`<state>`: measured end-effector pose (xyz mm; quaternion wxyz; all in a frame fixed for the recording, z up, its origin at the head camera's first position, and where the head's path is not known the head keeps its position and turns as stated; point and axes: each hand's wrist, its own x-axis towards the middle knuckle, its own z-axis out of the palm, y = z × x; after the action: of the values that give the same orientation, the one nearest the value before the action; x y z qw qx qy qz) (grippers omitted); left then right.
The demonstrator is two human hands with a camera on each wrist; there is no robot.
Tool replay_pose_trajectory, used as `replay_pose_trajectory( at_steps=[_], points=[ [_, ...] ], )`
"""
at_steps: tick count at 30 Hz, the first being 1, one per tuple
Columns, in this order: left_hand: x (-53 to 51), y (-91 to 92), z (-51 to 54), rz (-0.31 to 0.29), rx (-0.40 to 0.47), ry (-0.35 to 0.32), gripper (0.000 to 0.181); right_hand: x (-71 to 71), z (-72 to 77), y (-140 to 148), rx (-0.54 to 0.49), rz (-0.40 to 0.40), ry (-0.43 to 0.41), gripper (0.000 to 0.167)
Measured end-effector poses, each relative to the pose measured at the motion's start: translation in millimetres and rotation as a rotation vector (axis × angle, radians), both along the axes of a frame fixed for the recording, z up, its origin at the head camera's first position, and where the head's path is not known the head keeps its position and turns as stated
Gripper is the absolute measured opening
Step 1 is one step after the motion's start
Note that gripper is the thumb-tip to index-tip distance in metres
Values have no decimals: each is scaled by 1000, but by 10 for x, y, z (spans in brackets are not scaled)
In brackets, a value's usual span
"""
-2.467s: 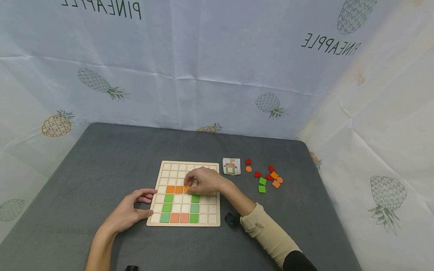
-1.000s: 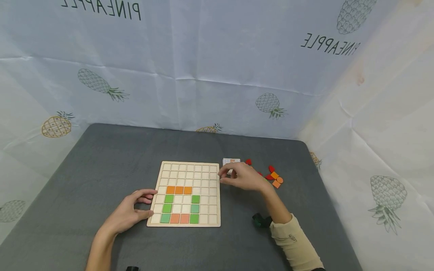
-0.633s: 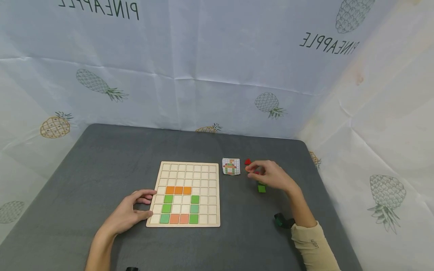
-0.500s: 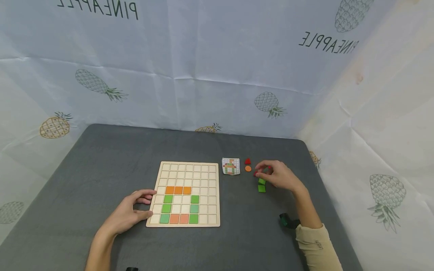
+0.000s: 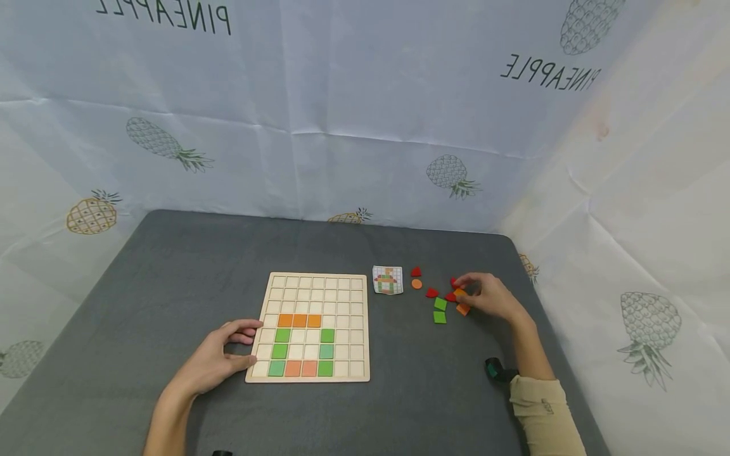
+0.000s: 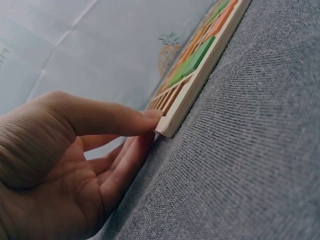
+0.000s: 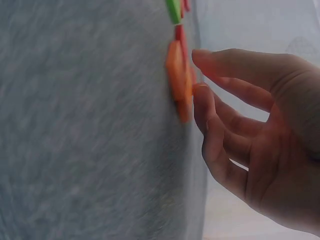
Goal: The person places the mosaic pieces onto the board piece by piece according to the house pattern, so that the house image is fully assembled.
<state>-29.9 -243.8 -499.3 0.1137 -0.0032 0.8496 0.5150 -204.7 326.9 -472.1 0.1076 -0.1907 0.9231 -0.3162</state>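
Observation:
A pale wooden grid board (image 5: pixel 356 301) lies on the grey table, with green, orange and salmon square tiles in some cells. My left hand (image 5: pixel 219 351) is at its left side, thumb and index finger touching the edge; in the left wrist view the straight thumb (image 6: pixel 117 119) rests against a corner. My right hand (image 5: pixel 492 296) hovers over the loose pieces at the right, thumb and index finger apart, partly hiding several. Beneath its fingertips are orange tiles (image 7: pixel 175 72), (image 5: pixel 463 310) and red pieces (image 5: pixel 450 297). Nothing is visibly held in it.
A small pattern card (image 5: pixel 388 280) lies right of the board. Beside it are a red piece (image 5: pixel 416 272), an orange disc (image 5: pixel 417 284), another red piece (image 5: pixel 432 292) and two green squares (image 5: pixel 440 304). Printed pineapple cloth (image 5: pixel 365 177) hangs along the table's far edge.
My right hand has left the third orange tile on the board and moved right, past the card, to the loose pieces. The left hand has stayed at the board's edge.

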Motion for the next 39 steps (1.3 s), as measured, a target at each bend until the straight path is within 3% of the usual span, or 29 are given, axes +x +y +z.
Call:
replay_pose_trajectory(
  at_steps=[13, 22, 33, 39],
  points=[
    [7, -14, -10, -4, 4, 18, 66, -112, -55, 71, 65, -55, -25, 34],
    [-2, -6, 1, -6, 4, 15, 65, -40, 5, -23, 59, -29, 22, 32],
    [-5, -3, 5, -5, 6, 5, 65, 85, 194, -538, -8, 72, 135, 29],
    [-13, -12, 5, -9, 17, -6, 65, 156, 210, -939, -67, 144, 158, 31]
  ],
)
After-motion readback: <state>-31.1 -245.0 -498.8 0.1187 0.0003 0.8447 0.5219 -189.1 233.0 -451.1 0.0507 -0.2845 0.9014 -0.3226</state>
